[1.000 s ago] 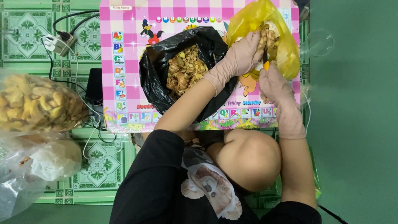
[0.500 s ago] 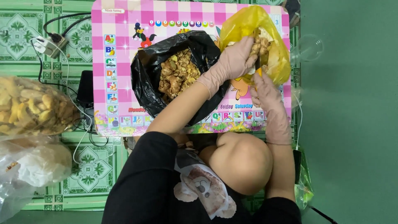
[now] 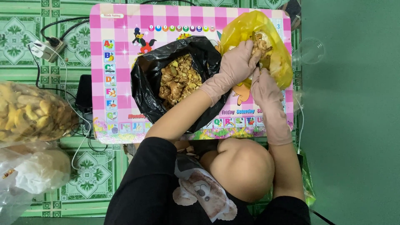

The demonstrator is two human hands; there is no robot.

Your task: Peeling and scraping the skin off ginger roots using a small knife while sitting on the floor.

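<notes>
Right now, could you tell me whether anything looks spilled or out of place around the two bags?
Nothing stands out. The black bag and yellow bag both sit open on the pink table, contents inside, both gloved hands at the yellow one.

I see a yellow plastic bag [image 3: 273,62] lying open at the far right corner of the pink checked table, crumpled and bulging, with pale brown knobbly root pieces [image 3: 261,43] heaped in its mouth. Just beside it to the left, a black bag [image 3: 146,89] gapes open, full of brown scraps [image 3: 178,79].
</notes>
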